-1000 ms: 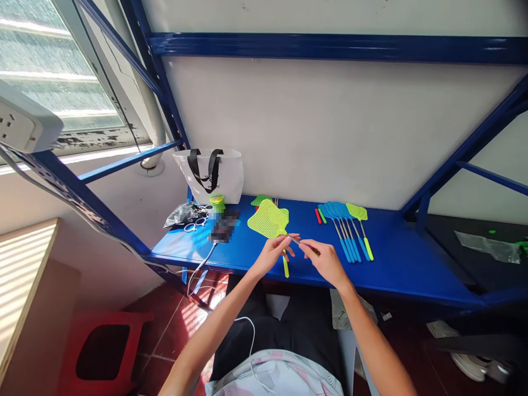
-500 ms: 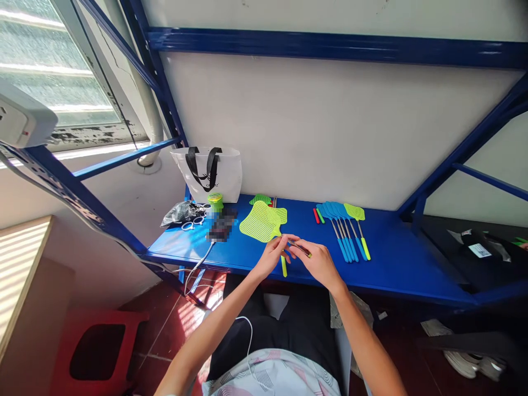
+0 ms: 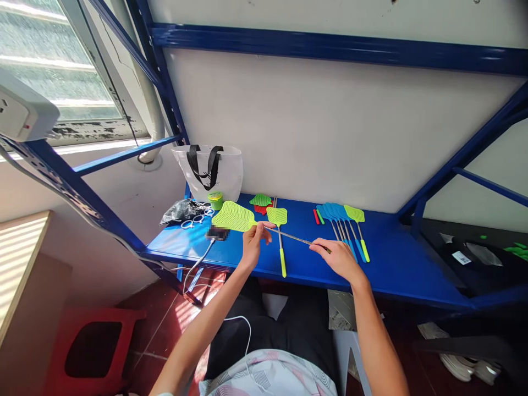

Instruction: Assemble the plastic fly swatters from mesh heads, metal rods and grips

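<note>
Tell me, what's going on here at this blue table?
A person is holding a yellow-green, perforated plastic fly swatter: the left hand has its grip at the head end, the right hand at the handle end of its thin metal rod. A second yellow-green swatter lies beneath it on the blue metal table. Several blue plastic swatters lie further right.

White wall [image 3: 322, 132] beyond left hand [image 3: 252, 245] and right hand [image 3: 339, 257], blue metal-framed desk [image 3: 396, 264] beneath both, bright window [image 3: 58, 60] far up-left of left hand, light-striped cabinet [image 3: 22, 258] and red stool [image 3: 128, 330] lower that side, red tiled floor [image 3: 163, 324] below, partly sunlit in bars.
</note>
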A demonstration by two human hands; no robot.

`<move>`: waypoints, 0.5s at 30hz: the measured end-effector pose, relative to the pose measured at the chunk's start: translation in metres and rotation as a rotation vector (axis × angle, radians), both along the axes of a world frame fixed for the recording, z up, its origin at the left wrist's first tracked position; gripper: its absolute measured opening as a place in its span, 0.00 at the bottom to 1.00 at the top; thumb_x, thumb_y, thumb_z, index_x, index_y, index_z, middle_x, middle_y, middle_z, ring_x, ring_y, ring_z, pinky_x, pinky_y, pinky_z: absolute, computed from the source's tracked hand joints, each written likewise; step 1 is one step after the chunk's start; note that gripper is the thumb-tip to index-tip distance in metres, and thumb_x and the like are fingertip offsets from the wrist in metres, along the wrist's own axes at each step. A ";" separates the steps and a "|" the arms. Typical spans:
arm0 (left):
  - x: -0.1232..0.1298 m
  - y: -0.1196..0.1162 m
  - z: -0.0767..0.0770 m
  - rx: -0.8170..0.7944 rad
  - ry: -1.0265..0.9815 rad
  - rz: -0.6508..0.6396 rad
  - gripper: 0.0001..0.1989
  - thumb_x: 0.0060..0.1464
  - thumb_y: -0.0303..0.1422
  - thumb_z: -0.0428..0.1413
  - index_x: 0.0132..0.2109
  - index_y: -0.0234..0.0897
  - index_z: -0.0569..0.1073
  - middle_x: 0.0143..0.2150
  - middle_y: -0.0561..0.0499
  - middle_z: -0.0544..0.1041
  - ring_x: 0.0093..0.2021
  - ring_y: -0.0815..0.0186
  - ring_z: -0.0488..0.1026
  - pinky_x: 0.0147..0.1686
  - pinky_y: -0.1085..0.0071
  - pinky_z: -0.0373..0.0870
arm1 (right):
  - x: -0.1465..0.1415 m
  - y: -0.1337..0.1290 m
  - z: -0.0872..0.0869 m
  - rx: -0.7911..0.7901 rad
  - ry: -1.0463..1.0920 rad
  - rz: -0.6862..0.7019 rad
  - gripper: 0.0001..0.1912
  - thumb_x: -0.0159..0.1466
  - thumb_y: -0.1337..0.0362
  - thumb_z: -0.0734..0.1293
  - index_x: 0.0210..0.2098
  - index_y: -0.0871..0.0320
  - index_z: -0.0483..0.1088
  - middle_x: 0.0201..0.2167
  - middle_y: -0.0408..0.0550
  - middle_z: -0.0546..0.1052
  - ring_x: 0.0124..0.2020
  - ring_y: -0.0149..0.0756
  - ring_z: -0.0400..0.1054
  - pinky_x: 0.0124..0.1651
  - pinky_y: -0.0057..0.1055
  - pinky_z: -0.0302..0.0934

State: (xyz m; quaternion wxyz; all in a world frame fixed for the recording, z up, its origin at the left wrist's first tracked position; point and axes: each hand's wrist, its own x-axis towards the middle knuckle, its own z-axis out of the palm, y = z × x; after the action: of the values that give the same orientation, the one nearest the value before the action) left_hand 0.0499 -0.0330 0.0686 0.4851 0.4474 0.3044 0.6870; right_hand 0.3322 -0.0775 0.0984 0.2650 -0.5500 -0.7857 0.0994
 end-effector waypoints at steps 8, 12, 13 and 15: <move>0.007 -0.003 0.003 -0.059 -0.032 -0.173 0.29 0.65 0.62 0.65 0.44 0.37 0.81 0.46 0.41 0.86 0.27 0.67 0.78 0.24 0.71 0.74 | -0.006 -0.004 -0.001 0.037 0.022 -0.001 0.24 0.80 0.40 0.62 0.45 0.44 0.85 0.42 0.45 0.89 0.37 0.45 0.82 0.36 0.35 0.66; 0.008 -0.001 0.001 -0.065 -0.058 -0.120 0.28 0.65 0.61 0.65 0.40 0.36 0.80 0.42 0.41 0.86 0.28 0.67 0.78 0.25 0.72 0.73 | -0.012 -0.006 -0.002 0.047 -0.029 -0.001 0.26 0.81 0.39 0.61 0.45 0.44 0.84 0.38 0.45 0.88 0.34 0.44 0.81 0.32 0.34 0.61; 0.007 0.000 0.002 -0.068 -0.065 -0.103 0.28 0.65 0.60 0.66 0.40 0.37 0.79 0.42 0.42 0.86 0.28 0.67 0.78 0.25 0.72 0.73 | -0.011 -0.005 -0.002 0.043 -0.044 0.000 0.26 0.81 0.39 0.60 0.44 0.43 0.84 0.36 0.44 0.87 0.32 0.43 0.80 0.31 0.34 0.59; 0.001 0.002 0.005 -0.072 -0.088 -0.064 0.27 0.65 0.60 0.66 0.40 0.37 0.78 0.42 0.43 0.86 0.27 0.67 0.77 0.24 0.72 0.71 | -0.002 -0.002 -0.002 0.030 -0.065 -0.005 0.26 0.81 0.38 0.60 0.44 0.42 0.85 0.33 0.43 0.87 0.30 0.42 0.79 0.30 0.33 0.58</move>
State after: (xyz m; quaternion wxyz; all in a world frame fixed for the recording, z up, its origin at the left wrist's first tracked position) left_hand 0.0506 -0.0310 0.0731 0.5355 0.4084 0.2926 0.6788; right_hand 0.3297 -0.0793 0.0961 0.2478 -0.5510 -0.7939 0.0691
